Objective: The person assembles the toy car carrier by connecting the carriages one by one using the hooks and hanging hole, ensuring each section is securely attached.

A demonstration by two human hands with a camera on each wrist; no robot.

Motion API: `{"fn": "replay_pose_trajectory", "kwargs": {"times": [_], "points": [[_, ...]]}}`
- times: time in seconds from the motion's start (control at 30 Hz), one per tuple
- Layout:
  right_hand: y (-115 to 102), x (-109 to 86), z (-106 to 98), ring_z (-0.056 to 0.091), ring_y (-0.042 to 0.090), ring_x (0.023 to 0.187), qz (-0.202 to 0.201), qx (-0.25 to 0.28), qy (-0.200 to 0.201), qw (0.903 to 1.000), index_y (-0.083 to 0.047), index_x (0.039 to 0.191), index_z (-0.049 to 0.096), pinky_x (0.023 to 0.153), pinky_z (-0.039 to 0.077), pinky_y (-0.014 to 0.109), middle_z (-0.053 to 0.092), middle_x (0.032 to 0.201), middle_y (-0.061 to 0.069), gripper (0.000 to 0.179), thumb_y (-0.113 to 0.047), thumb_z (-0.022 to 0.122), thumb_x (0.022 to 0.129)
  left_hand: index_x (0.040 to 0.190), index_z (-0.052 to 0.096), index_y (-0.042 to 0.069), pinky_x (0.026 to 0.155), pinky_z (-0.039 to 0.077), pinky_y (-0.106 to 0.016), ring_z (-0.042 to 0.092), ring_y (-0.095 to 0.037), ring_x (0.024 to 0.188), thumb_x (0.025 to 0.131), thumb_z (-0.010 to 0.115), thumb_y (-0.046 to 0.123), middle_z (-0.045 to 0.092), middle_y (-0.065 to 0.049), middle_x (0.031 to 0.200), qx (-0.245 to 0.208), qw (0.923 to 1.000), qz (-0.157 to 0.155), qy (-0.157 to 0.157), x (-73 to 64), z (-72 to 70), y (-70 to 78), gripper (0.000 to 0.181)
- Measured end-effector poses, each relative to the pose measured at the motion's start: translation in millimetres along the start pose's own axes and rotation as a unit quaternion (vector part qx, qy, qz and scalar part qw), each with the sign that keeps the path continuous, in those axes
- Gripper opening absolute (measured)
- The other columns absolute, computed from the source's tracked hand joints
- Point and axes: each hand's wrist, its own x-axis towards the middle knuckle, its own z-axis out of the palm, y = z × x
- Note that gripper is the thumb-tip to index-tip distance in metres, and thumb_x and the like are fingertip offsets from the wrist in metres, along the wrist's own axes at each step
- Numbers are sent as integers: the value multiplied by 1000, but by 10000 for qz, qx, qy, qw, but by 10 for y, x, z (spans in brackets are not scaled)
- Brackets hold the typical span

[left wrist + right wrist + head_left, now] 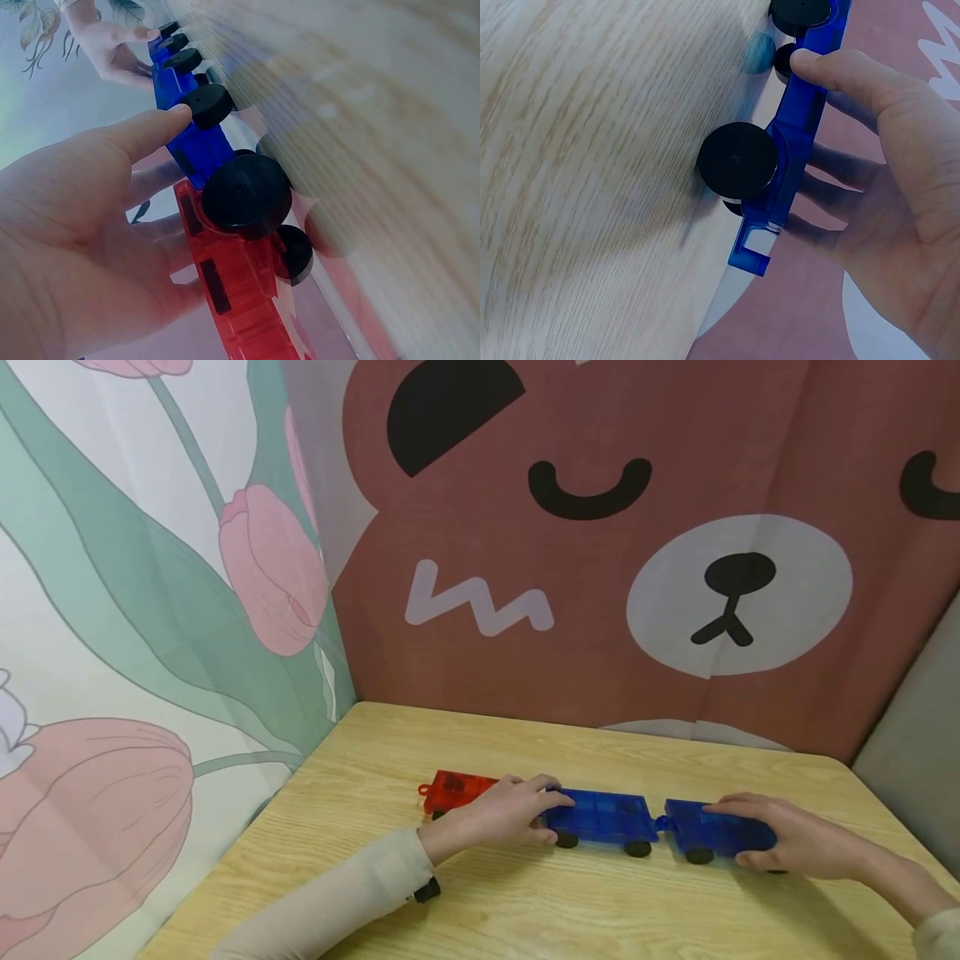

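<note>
Three see-through toy train cars with black wheels stand in a row on the table. My left hand [510, 814] holds the near end of the middle blue car [607, 817], thumb by a wheel in the left wrist view. Behind that hand is the red car [459, 790], partly covered by it; its body [240, 315] lies alongside my fingers. With my right hand [810, 843] I grip the right-hand blue car [686, 827] from above, thumb on the near side. A small blue coupling [662, 824] joins the two blue cars. At the other end, a blue hook [750, 259] sticks out free.
The wooden table [360, 893] has rounded back corners and meets a cloth backdrop [480, 677] with a bear print. On the left hangs a tulip-print cloth [112, 643]. A grey surface [918, 760] borders the right side.
</note>
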Motion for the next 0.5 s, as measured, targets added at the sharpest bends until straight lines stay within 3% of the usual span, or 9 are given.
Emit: {"fn": "replay_pose_trajectory", "kwargs": {"times": [0.13, 0.3, 0.4, 0.5], "points": [[1, -22, -1, 54, 46, 120, 62, 98, -74, 9999, -16, 144, 58, 83, 54, 45, 53, 139, 20, 66, -44, 79, 89, 151, 51, 30, 107, 38, -45, 57, 11, 87, 99, 66, 46, 41, 0, 155, 13, 10000, 38, 41, 9, 6, 10, 57], [-35, -9, -19, 52, 43, 122, 66, 57, -186, 9998, -15, 146, 53, 86, 52, 47, 52, 140, 15, 68, -43, 78, 90, 151, 51, 30, 109, 38, -45, 58, -1, 113, 99, 65, 47, 43, -1, 154, 112, 9999, 64, 111, 12, 11, 2, 56], [-98, 21, -22, 48, 47, 125, 20, 212, 1, 9998, -13, 146, 53, 94, 41, 63, 51, 143, 16, 65, -40, 77, 91, 151, 52, 30, 111, 35, -46, 51, -11, 129, 101, 62, 49, 42, -1, 155, -5, 9999, 7, 145, -6, 3, -2, 54], [-189, 82, -32, 38, 53, 132, 89, 528, 312, 9981, -13, 148, 50, 99, 21, 77, 45, 148, 20, 63, -37, 74, 94, 151, 51, 28, 113, 32, -48, 42, -19, 139, 104, 53, 51, 41, -2, 156, -279, 9993, -113, 220, -44, 1, -17, 52]]}}
